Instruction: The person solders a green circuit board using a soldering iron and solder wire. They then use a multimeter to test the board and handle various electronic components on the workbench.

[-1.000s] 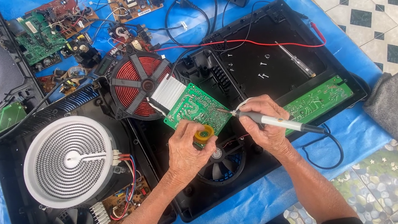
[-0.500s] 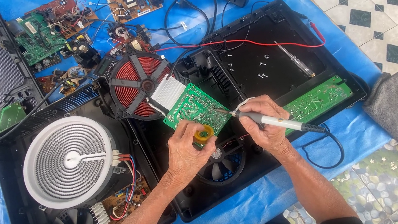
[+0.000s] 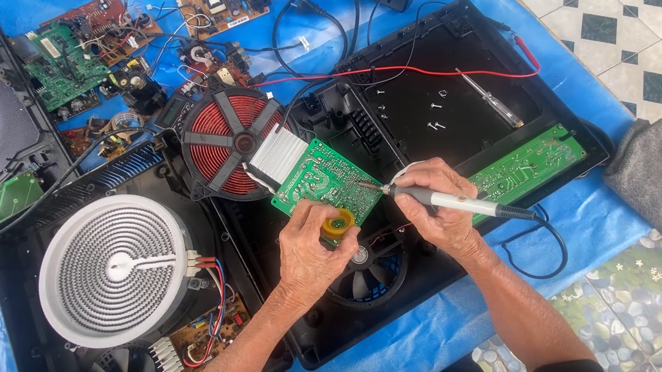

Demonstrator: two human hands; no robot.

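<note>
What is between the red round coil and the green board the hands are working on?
In the head view, a silver ribbed metal block sits between the red coil and the green board, touching the board's upper left edge.

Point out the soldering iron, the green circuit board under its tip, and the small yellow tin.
soldering iron (image 3: 455,203), head view, on its pale handle just past the right hand.
green circuit board (image 3: 320,180), head view, on its bare middle.
small yellow tin (image 3: 338,225), head view, on its rim by the left hand.

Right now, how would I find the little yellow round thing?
Find the open black cooker case on the blue sheet. At its front edge, the left hand pinches a small yellow tin beside the green circuit board. Nothing else nearby is round and yellow.
</note>
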